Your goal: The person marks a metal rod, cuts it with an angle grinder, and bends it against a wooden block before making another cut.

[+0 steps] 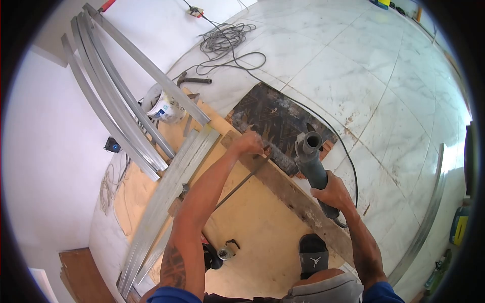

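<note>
A grey corded power tool [316, 177] with a round, hollow collar at its far end is in my right hand [334, 192], fingers wrapped round its body. My left hand [249, 143] is closed near the middle of the view, over the edge of a worn wooden plank [288, 192]. From its fingers a thin dark metal rod [240, 186] slants down to the left, passing behind my forearm. Beyond both hands lies a dark, scuffed patch [275, 118] in the tiled floor, with broken reddish edges beside the tool's collar.
Long metal profiles [172, 202] lie at left, others [113, 96] leaning on the wall. A white bucket [169, 108], a hammer [194, 80] and coiled cable [227, 38] are farther off. My slipper [313, 255] is near the plank. A long metal bar [422, 235] lies at right.
</note>
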The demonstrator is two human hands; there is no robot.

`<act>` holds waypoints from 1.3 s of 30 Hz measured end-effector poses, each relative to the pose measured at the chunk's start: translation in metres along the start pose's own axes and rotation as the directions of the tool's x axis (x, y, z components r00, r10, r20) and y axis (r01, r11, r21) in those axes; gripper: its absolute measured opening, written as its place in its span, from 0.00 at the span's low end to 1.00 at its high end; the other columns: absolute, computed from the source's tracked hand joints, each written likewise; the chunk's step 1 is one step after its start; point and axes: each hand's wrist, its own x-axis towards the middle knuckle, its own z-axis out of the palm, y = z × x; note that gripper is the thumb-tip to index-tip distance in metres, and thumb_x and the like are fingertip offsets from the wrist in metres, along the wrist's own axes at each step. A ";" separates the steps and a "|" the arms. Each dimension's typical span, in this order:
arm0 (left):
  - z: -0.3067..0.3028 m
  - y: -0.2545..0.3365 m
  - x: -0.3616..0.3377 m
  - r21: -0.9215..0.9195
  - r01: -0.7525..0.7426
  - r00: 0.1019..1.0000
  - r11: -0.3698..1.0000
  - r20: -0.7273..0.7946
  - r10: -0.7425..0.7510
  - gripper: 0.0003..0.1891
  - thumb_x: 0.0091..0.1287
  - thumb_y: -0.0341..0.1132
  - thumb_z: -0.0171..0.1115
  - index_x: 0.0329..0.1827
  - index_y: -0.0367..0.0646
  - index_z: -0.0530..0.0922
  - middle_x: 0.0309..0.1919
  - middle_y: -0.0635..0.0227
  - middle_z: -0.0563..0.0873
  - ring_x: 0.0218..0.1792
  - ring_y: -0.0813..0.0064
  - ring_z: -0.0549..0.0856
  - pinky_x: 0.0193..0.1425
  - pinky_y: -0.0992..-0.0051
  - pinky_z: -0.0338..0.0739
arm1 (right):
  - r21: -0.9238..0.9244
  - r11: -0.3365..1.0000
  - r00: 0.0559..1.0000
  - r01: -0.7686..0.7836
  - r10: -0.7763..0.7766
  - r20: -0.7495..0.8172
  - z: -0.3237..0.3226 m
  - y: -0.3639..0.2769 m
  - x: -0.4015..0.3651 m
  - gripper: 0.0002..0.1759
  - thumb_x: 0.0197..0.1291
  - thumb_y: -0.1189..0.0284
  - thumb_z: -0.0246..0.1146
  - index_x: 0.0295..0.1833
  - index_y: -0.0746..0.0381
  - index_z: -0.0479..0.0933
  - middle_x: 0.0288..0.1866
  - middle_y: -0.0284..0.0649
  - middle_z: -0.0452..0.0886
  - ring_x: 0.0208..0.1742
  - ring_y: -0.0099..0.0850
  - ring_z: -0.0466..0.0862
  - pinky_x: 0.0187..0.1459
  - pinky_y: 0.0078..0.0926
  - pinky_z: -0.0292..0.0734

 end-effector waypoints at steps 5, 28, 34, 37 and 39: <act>-0.007 -0.008 -0.015 -0.055 0.222 0.956 0.974 -0.182 -0.228 0.19 0.48 0.47 0.70 0.38 0.44 0.88 0.36 0.59 0.91 0.39 0.56 0.88 0.46 0.62 0.82 | -0.031 0.999 1.000 0.016 -0.016 -0.018 0.004 0.011 0.004 0.40 0.44 0.58 0.72 0.58 0.77 0.74 0.42 0.59 0.86 0.42 0.47 0.88 0.48 0.41 0.81; 0.035 -0.002 -0.067 0.114 0.350 0.899 0.930 -0.319 -0.299 0.10 0.55 0.46 0.69 0.35 0.53 0.88 0.36 0.68 0.90 0.44 0.64 0.87 0.61 0.46 0.68 | -0.072 0.997 0.999 0.034 -0.033 0.008 0.013 0.006 -0.003 0.39 0.43 0.58 0.72 0.56 0.76 0.75 0.40 0.60 0.85 0.41 0.46 0.88 0.48 0.41 0.80; 0.029 -0.002 -0.054 -0.042 0.349 0.906 0.936 -0.241 -0.349 0.11 0.55 0.48 0.69 0.35 0.55 0.91 0.34 0.69 0.91 0.45 0.63 0.88 0.57 0.50 0.70 | -0.084 0.994 0.998 0.066 -0.067 -0.010 0.016 0.009 -0.002 0.40 0.43 0.57 0.71 0.57 0.77 0.75 0.39 0.58 0.85 0.40 0.45 0.87 0.47 0.40 0.80; 0.029 0.003 -0.053 -0.006 0.334 0.920 0.942 -0.214 -0.328 0.15 0.57 0.51 0.68 0.41 0.56 0.91 0.38 0.68 0.92 0.45 0.63 0.89 0.51 0.58 0.77 | -0.076 0.995 0.998 0.061 -0.062 -0.003 0.017 0.011 -0.002 0.40 0.42 0.57 0.71 0.57 0.77 0.76 0.40 0.58 0.85 0.40 0.45 0.87 0.48 0.40 0.80; 0.024 0.012 -0.052 0.051 0.347 0.922 0.936 -0.203 -0.331 0.17 0.59 0.53 0.68 0.45 0.56 0.91 0.40 0.68 0.92 0.45 0.64 0.90 0.50 0.63 0.81 | -0.077 0.995 0.998 0.059 -0.059 -0.002 0.016 0.009 -0.003 0.41 0.42 0.56 0.71 0.57 0.76 0.76 0.40 0.58 0.85 0.40 0.45 0.87 0.48 0.40 0.80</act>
